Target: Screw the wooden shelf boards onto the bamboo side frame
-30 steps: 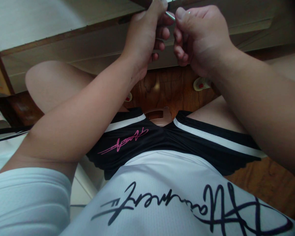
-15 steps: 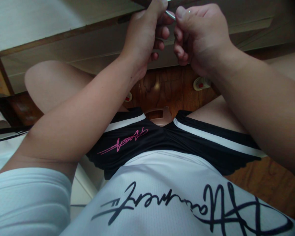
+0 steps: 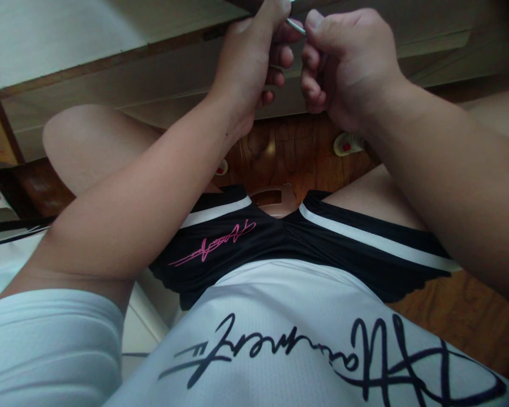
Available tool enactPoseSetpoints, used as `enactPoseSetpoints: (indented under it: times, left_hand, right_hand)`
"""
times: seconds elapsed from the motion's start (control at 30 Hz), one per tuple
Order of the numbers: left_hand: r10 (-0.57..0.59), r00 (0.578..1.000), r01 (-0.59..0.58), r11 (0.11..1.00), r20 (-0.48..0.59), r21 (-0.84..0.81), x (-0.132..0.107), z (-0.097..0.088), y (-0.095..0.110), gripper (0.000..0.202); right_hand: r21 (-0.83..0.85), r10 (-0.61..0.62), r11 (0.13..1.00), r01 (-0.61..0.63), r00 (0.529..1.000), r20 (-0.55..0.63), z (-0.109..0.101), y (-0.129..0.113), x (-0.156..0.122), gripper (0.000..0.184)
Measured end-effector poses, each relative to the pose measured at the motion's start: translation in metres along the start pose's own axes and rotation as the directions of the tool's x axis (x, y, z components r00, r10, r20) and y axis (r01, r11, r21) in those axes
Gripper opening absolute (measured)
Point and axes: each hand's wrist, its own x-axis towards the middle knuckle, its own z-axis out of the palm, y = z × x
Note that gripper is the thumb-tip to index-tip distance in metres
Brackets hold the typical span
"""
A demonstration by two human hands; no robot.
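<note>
My left hand (image 3: 250,59) and my right hand (image 3: 348,62) are raised close together at the top of the view, by the edge of a pale wooden table (image 3: 110,68). Both are closed. A thin shiny metal piece (image 3: 296,25) shows between them; my right thumb and forefinger pinch its end and my left fingers curl round the other side. I cannot make out what the piece is. Most of it is hidden by the fingers.
I am seated, in black shorts (image 3: 322,243) and a white shirt (image 3: 280,339). Below lies a brown wooden floor (image 3: 288,147) with small white fittings with red marks (image 3: 345,144). A wooden frame (image 3: 0,124) stands at the left.
My right hand has shifted slightly left and its thumb has closed tighter on the metal piece. The left hand has barely moved.
</note>
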Motion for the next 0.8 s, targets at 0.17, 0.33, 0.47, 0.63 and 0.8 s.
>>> enactPoseSetpoints:
  times: [0.17,0.33,0.47,0.63,0.8]
  left_hand:
    - [0.018,1.0,-0.018,1.0,0.004,-0.003,0.0,0.0,0.0,0.03]
    - [0.01,1.0,-0.01,1.0,-0.005,0.019,-0.002,0.002,0.001,0.031]
    - [0.014,1.0,-0.014,1.0,-0.003,0.022,-0.002,0.002,0.0,0.032]
    - [0.006,1.0,-0.005,1.0,-0.011,0.011,-0.002,0.003,0.001,0.033]
    - [-0.003,1.0,0.003,1.0,-0.012,0.016,-0.003,0.003,0.002,0.032]
  right_hand:
    - [0.075,0.265,0.959,-0.274,0.957,0.115,0.0,-0.013,-0.003,0.052]
    - [0.144,0.335,0.918,-0.369,0.918,0.214,-0.005,-0.017,-0.004,0.054]
    - [0.143,0.372,0.899,-0.414,0.894,0.249,-0.008,-0.018,-0.003,0.054]
    - [0.013,0.401,0.914,-0.405,0.908,0.121,-0.007,-0.022,-0.004,0.051]
    - [0.076,0.327,0.935,-0.346,0.925,0.191,-0.007,-0.016,-0.004,0.048]
